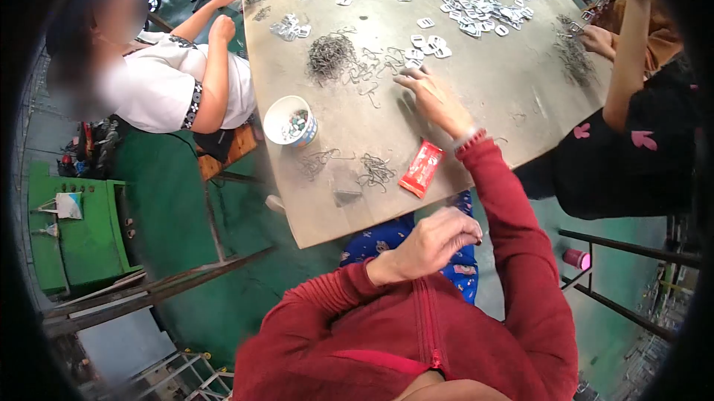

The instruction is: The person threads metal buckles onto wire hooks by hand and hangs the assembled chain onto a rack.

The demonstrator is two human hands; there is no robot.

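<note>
Scuffed tabletop [498, 81] | buckles [439, 51]: flat, silvery, slotted | right hand [437, 101] nearby

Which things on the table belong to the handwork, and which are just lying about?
Seemingly in the work:
- pale slotted pieces, near the right hand
- bent wires, heaped and loose

Seemingly just lying about:
- red packet
- tub of small pieces, though its use is unclear

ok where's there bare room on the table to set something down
Two patches of the tabletop look free: between the white cup and your right hand, beyond the red packet; and between that hand and the wire pile near the right edge. The far end is crowded with metal pieces.
</note>
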